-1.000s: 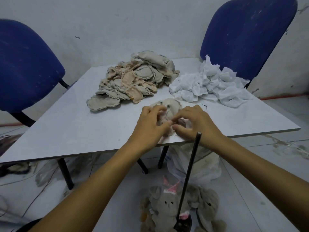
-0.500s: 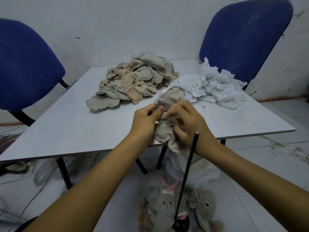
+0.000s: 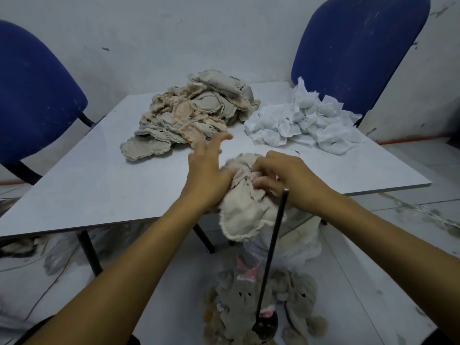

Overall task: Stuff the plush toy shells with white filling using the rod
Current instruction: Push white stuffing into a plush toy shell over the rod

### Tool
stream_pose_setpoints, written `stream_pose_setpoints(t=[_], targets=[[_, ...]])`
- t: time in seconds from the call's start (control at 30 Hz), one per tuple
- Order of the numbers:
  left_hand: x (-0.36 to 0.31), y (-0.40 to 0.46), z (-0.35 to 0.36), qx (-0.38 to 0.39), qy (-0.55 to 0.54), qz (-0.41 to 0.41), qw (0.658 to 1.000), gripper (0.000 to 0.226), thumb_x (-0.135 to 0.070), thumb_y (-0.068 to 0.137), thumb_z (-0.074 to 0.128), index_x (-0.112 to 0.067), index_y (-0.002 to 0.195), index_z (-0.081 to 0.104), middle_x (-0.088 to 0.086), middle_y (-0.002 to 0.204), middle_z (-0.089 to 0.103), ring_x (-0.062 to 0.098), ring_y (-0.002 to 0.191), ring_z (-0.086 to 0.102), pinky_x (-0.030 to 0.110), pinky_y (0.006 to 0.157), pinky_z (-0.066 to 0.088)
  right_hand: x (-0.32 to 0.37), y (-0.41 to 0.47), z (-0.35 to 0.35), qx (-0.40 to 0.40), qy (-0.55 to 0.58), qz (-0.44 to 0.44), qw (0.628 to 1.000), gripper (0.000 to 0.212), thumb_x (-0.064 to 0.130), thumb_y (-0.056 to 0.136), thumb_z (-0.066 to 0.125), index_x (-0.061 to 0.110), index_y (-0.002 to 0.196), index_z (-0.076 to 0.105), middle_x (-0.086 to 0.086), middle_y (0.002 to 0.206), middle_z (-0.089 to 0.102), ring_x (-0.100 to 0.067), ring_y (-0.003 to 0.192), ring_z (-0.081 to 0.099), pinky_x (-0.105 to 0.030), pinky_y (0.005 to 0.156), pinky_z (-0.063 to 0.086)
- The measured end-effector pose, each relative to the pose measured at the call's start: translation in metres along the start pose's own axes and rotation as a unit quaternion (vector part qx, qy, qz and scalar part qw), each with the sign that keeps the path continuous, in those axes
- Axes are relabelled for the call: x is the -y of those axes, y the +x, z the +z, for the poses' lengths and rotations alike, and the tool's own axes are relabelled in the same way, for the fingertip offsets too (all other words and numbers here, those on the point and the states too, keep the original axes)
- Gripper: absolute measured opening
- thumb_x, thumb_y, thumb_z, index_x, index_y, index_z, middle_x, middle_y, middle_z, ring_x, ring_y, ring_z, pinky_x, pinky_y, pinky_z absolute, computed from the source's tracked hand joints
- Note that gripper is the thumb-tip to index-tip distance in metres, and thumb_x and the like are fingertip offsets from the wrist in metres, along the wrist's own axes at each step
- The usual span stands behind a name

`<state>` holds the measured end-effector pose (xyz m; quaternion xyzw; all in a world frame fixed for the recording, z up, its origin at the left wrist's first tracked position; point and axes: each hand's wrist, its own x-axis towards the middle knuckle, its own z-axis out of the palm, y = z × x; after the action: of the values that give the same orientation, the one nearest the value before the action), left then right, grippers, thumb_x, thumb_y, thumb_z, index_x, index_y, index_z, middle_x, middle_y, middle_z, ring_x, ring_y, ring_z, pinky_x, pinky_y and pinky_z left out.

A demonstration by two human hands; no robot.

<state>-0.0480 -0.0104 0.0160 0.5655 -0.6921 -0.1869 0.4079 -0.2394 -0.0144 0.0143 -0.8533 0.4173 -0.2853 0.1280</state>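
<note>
Head view showed 2 bare hands working at the near edge of the white bench (image 3: 99,185). Between them lay 1 cream plush toy shell (image 3: 245,215), partly on the bench and partly hanging over its front edge, with a frayed seam around its lower lobe. The right hand (image 3: 286,180) pinched the bunched upper part of this shell with curled fingers and thumb. The left hand (image 3: 209,175) had its fingers straight and spread wide, pointing to the far side of the bench; its palm side touched the left side of the shell, and it gripped nothing.

1 thin dark rod (image 3: 272,247) stood nearly upright just in front of the bench edge. Its top end was close under the right wrist, and its lower end stood in a dark round base (image 3: 266,326) on the floor. Neither hand held the rod.

Farther back on the bench were 2 heaps, near each other: 1 pile of flat beige and grey shells (image 3: 191,113) on the left, too many and too overlapped to count, and 1 heap of white filling (image 3: 303,123) on the right.

On the floor by the rod's base lay at least 2 grey stuffed toys (image 3: 239,297), one of them with pink ears. 1 whitish bag (image 3: 303,242) was under the bench edge. 2 blue chairs (image 3: 358,46) stood behind the bench, 1 at each side.
</note>
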Motion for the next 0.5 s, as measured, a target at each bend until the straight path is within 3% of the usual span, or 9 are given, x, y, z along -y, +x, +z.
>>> stream_pose_setpoints(t=[0.03, 0.07, 0.17, 0.3, 0.37, 0.4, 0.5], targets=[[-0.001, -0.001, -0.001, 0.012, 0.019, 0.081, 0.996, 0.032, -0.019, 0.092, 0.065, -0.030, 0.121, 0.058, -0.006, 0.114, 0.055, 0.012, 0.108, 0.055, 0.029, 0.090, 0.045, -0.001, 0.000, -0.002, -0.019, 0.019, 0.012, 1.000, 0.005, 0.020, 0.090, 0.070, 0.017, 0.090, 0.065, 0.012, 0.078, 0.048, -0.003, 0.073, 0.047, -0.019, 0.067, 0.034], [-0.005, -0.004, -0.003, 0.051, -0.017, 0.112, 0.992, 0.021, -0.025, 0.093, 0.065, -0.028, 0.114, 0.063, -0.011, 0.110, 0.059, 0.006, 0.106, 0.056, 0.026, 0.089, 0.045, -0.002, 0.001, -0.003, -0.029, 0.032, 0.030, 0.999, 0.005, 0.020, 0.092, 0.067, 0.021, 0.088, 0.064, 0.011, 0.078, 0.050, -0.001, 0.073, 0.048, -0.019, 0.066, 0.033], [-0.009, -0.006, -0.003, 0.178, -0.066, 0.061, 0.980, 0.026, -0.045, 0.086, 0.069, -0.030, 0.105, 0.062, -0.013, 0.104, 0.066, 0.004, 0.099, 0.062, 0.026, 0.083, 0.049, -0.004, 0.000, -0.005, -0.026, 0.056, 0.082, 0.995, 0.014, 0.026, 0.097, 0.059, 0.029, 0.084, 0.060, 0.009, 0.081, 0.054, -0.001, 0.075, 0.051, -0.021, 0.066, 0.034], [-0.006, -0.002, -0.001, 0.207, -0.001, 0.056, 0.977, 0.014, -0.025, 0.090, 0.070, -0.017, 0.101, 0.065, 0.001, 0.100, 0.056, 0.009, 0.090, 0.055, 0.027, 0.078, 0.042, 0.004, -0.002, -0.007, 0.011, 0.149, 0.106, 0.983, 0.024, 0.016, 0.103, 0.051, 0.020, 0.080, 0.058, 0.000, 0.082, 0.054, -0.012, 0.071, 0.050, -0.030, 0.070, 0.039], [-0.006, -0.003, -0.002, 0.229, -0.079, 0.036, 0.969, 0.006, -0.011, 0.094, 0.063, -0.014, 0.096, 0.068, -0.002, 0.091, 0.053, 0.001, 0.079, 0.054, 0.020, 0.074, 0.043, 0.008, -0.005, -0.013, 0.054, 0.184, 0.086, 0.978, 0.027, 0.021, 0.103, 0.050, 0.007, 0.082, 0.059, -0.010, 0.082, 0.051, -0.016, 0.071, 0.047, -0.031, 0.067, 0.038], [-0.004, -0.004, -0.002, 0.234, -0.139, 0.008, 0.962, 0.013, -0.004, 0.095, 0.059, -0.012, 0.092, 0.067, -0.004, 0.086, 0.056, -0.001, 0.074, 0.056, 0.017, 0.071, 0.045, 0.008, -0.008, -0.017, 0.079, 0.192, 0.072, 0.976, 0.027, 0.025, 0.100, 0.055, 0.004, 0.086, 0.061, -0.011, 0.082, 0.050, -0.015, 0.071, 0.047, -0.028, 0.065, 0.038], [-0.002, -0.006, 0.001, 0.239, -0.277, -0.069, 0.928, 0.019, 0.004, 0.095, 0.054, -0.007, 0.083, 0.064, -0.002, 0.073, 0.065, 0.008, 0.066, 0.061, 0.023, 0.066, 0.050, 0.008, -0.015, -0.022, 0.121, 0.200, 0.068, 0.970, 0.027, 0.030, 0.080, 0.081, 0.013, 0.095, 0.065, 0.000, 0.088, 0.049, -0.004, 0.071, 0.046, -0.018, 0.066, 0.041]])
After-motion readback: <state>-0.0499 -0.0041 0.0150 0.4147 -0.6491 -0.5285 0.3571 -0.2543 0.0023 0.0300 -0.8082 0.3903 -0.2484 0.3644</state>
